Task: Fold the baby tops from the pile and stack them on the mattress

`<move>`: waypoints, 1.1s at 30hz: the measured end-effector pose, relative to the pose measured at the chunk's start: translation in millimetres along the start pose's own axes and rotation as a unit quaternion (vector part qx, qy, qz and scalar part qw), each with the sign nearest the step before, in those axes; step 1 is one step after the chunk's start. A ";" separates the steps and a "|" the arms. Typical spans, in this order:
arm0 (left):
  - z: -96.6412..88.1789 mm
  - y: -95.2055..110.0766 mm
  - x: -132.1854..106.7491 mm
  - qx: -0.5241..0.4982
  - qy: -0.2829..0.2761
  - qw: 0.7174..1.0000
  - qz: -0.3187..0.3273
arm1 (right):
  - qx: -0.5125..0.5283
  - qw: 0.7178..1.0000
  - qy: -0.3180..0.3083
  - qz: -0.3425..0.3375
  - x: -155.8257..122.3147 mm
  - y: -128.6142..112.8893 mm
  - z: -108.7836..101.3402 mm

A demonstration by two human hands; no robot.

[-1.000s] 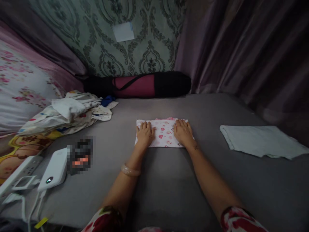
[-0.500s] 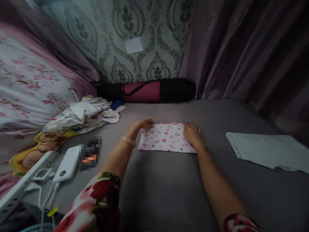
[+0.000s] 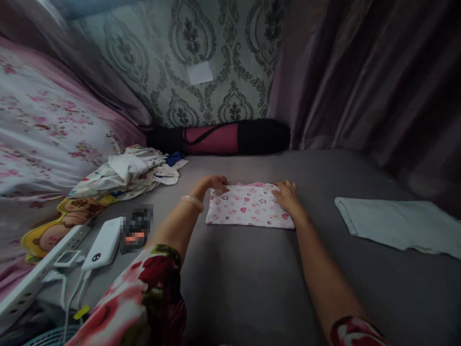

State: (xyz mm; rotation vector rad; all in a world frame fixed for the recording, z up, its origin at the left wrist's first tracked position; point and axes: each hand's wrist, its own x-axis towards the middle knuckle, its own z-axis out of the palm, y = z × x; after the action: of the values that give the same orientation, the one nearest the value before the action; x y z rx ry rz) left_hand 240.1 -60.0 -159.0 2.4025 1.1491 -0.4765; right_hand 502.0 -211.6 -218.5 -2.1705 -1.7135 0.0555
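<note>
A folded white cloth, probably a garment, printed with pink hearts and small flowers, lies flat on the grey sheet in front of me. Pink frilly trim shows along its far edge. My left hand is closed at the far left corner, thumb on top of the cloth and fingers curled behind it. At the far right corner rests my right hand, fingers stretched out past the edge and thumb lying over the print. To the right lies a folded pale green cloth, untouched.
A rumpled pile of clothes sits at the left. Nearer are a white power bank, a power strip, cables and a blurred dark object. A long black and maroon bag lies along the wall, with curtains on both sides.
The view has shifted slightly. My right hand's fingers have lifted and spread a little at the corner. My left hand stays at its corner, and the cloth looks nearly the same.
</note>
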 end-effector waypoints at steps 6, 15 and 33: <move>-5.1 -0.6 -26.6 -0.069 0.055 0.996 0.029 | 0.110 0.993 -0.049 -0.005 3.5 8.5 -22.1; -39.7 -4.0 -84.0 -0.166 -0.028 0.980 0.102 | 0.325 0.931 -0.137 -0.096 -13.2 17.0 -92.4; -12.5 -10.3 -78.1 0.017 0.352 0.925 0.139 | 0.250 0.951 0.075 -0.164 -0.1 12.8 -67.8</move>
State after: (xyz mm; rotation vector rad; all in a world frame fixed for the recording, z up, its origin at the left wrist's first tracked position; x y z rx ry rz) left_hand 186.8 -98.1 -113.5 2.7925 1.0175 0.5101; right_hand 531.3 -232.0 -159.5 -1.4756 -1.7209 0.2064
